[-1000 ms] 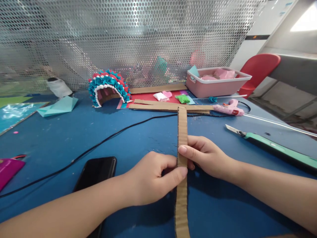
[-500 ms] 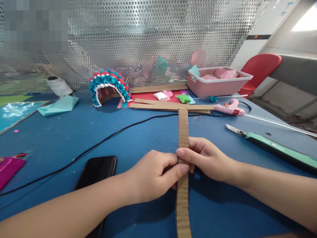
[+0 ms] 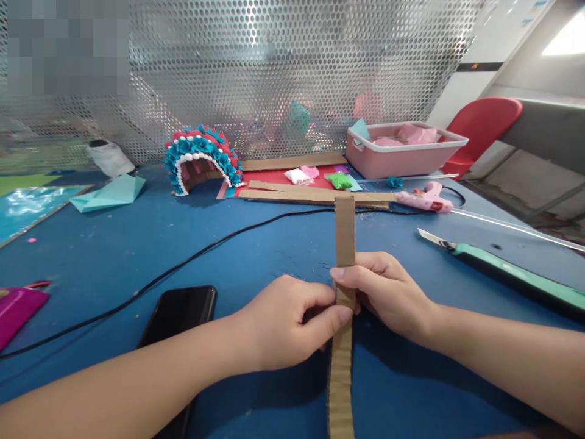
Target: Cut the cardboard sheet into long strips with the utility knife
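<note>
A long, narrow cardboard strip (image 3: 345,235) stands up from my hands and runs down toward the bottom edge of the view. My left hand (image 3: 297,323) pinches it from the left, thumb across its front. Just above, my right hand (image 3: 388,289) grips the same strip from the right, with the thumb on the front and fingers behind it. Part of the strip is covered by my fingers. The lower length curves slightly. Under my left forearm lies a black phone (image 3: 180,314), partly hidden.
A green utility knife (image 3: 512,268) lies at right, blade exposed. Behind it are a pink glue gun (image 3: 427,198) and a pink basket (image 3: 402,155). More cardboard strips (image 3: 292,195) and a flower-covered arch (image 3: 203,155) sit at the back. A black cable (image 3: 205,249) crosses the blue table (image 3: 256,256).
The upper part of the cardboard strip has shifted slightly right and turned a little. Both hands keep hold of it, with my right hand moving slightly to the right.
</note>
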Demonstrator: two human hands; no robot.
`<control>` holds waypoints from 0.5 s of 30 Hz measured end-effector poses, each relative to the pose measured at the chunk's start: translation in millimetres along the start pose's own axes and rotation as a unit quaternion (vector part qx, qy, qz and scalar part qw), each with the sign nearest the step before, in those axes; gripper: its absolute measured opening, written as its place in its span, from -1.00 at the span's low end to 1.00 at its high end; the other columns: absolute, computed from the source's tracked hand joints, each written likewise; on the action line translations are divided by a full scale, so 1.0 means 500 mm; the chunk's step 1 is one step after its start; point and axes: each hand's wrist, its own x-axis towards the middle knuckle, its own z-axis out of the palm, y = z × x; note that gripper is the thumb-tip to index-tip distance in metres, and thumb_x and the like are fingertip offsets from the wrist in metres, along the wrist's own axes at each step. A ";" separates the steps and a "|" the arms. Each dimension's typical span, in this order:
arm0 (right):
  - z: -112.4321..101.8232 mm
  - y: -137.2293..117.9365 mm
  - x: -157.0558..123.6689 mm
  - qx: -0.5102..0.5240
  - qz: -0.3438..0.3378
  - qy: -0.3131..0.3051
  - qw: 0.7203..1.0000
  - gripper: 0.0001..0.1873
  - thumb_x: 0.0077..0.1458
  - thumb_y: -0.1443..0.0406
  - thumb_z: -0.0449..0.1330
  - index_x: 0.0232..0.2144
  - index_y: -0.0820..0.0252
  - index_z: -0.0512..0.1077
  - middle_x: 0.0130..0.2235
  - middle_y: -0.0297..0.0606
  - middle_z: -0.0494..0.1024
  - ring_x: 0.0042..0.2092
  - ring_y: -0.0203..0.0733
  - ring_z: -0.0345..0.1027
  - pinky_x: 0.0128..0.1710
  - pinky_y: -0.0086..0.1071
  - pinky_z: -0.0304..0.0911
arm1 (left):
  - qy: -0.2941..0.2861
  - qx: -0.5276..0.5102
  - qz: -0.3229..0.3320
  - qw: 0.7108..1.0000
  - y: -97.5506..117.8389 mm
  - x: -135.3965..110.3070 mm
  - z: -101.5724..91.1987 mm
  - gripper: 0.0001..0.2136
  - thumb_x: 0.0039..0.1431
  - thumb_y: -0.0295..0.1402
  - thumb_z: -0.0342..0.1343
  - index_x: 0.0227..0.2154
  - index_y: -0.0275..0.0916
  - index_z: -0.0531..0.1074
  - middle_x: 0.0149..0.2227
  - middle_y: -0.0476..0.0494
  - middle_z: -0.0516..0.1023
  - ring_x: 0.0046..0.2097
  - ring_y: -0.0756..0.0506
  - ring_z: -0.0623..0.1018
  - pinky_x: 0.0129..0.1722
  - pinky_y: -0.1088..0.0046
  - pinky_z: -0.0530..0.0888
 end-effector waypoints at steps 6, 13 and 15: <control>-0.012 0.007 0.004 0.030 -0.025 -0.038 0.999 -0.59 0.06 0.07 0.19 -0.65 0.21 0.28 -0.64 -0.41 0.27 -0.58 -0.40 0.11 -0.57 -0.45 0.02 | 0.007 0.018 -0.011 1.000 -0.004 -0.002 -0.003 -0.69 0.26 -0.23 -0.10 -0.51 -0.28 0.38 -0.57 -0.02 0.46 -0.52 0.02 0.42 -0.53 0.53 0.26; -0.013 0.001 0.010 0.005 -0.046 -0.021 0.999 -0.57 0.03 0.02 0.22 -0.63 0.20 0.26 -0.66 -0.45 0.25 -0.62 -0.43 0.06 -0.63 -0.48 -0.04 | 0.004 0.013 -0.014 1.000 -0.004 -0.002 -0.002 -0.66 0.26 -0.19 -0.10 -0.57 -0.26 0.29 -0.56 -0.03 0.47 -0.53 0.03 0.41 -0.54 0.53 0.24; -0.010 0.003 0.010 0.030 -0.043 -0.010 0.999 -0.58 0.05 0.05 0.21 -0.63 0.20 0.26 -0.66 -0.44 0.25 -0.61 -0.42 0.07 -0.62 -0.47 -0.02 | 0.006 0.015 -0.013 1.000 -0.005 -0.002 -0.001 -0.65 0.27 -0.19 -0.11 -0.57 -0.26 0.29 -0.56 -0.03 0.47 -0.53 0.03 0.40 -0.54 0.52 0.23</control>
